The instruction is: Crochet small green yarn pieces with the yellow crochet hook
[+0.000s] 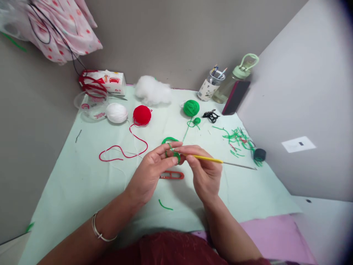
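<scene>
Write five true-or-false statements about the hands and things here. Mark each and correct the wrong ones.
1. The left hand holds green yarn. True.
2. The right hand holds a red-handled crochet hook. False: the crochet hook has a yellow handle.
3. In the picture, the red yarn ball lies between the white yarn ball and the larger green yarn ball. True.
4. The pen cup stands beside the white yarn ball. False: the pen cup stands beside the bottle.
5. Orange thread snips lie partly hidden by the left hand. True.
</scene>
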Action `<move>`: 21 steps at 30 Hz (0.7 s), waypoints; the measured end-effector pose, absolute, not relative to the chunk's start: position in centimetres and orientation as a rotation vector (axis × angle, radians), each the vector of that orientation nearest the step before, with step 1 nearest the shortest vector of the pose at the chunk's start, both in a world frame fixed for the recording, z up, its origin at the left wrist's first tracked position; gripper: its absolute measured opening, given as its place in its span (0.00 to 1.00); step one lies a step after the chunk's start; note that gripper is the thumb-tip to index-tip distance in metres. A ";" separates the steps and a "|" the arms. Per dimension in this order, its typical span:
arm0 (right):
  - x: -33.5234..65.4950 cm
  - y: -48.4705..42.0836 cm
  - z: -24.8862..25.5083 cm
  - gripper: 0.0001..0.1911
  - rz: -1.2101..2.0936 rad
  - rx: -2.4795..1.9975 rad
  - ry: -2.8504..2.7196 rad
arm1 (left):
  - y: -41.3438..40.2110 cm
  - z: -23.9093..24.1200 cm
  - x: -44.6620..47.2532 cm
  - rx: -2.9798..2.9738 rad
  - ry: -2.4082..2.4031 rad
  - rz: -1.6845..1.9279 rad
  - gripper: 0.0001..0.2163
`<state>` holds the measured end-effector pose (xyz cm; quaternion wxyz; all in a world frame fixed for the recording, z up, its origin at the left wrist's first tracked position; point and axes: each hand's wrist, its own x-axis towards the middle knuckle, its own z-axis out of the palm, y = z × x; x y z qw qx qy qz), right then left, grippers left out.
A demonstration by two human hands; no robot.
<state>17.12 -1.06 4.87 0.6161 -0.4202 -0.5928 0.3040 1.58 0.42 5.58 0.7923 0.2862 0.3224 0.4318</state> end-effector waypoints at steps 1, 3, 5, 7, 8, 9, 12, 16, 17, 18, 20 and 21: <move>17.0 -1.1 4.9 0.09 0.692 -0.959 -1.371 | 0.4 5.6 1.6 0.629 0.696 0.931 0.14; 16.9 -1.3 4.8 0.10 0.665 -0.943 -1.397 | 0.3 5.6 1.8 0.643 0.728 0.953 0.14; 16.8 -1.6 4.5 0.11 0.535 -0.978 -1.481 | 0.3 5.5 1.9 0.622 0.770 0.990 0.14; 16.9 -1.9 4.1 0.14 0.350 -1.061 -1.603 | 0.3 5.4 1.9 0.554 0.771 0.993 0.14; 17.0 -2.1 3.9 0.16 0.262 -1.102 -1.644 | 0.3 5.3 1.9 0.517 0.748 0.970 0.14; 17.1 -2.1 3.8 0.16 0.239 -1.103 -1.649 | 0.4 5.1 1.8 0.484 0.714 0.940 0.14; 17.8 -1.8 4.0 0.13 0.299 -1.086 -1.555 | 0.7 4.8 1.5 0.414 0.641 0.907 0.12; 18.2 -1.0 4.6 0.10 0.721 -0.979 -1.284 | 0.9 4.9 1.3 0.425 0.711 0.986 0.10; 18.1 -0.8 4.8 0.09 0.798 -0.942 -1.257 | 0.9 5.1 1.3 0.469 0.724 0.982 0.11; 17.9 -0.8 4.8 0.09 0.829 -0.919 -1.266 | 0.7 5.2 1.4 0.520 0.729 0.972 0.12; 17.6 -0.9 4.9 0.07 0.816 -0.917 -1.309 | 0.5 5.5 1.6 0.606 0.732 0.950 0.14; 17.4 -1.0 4.9 0.07 0.803 -0.929 -1.322 | 0.4 5.5 1.6 0.629 0.740 0.952 0.14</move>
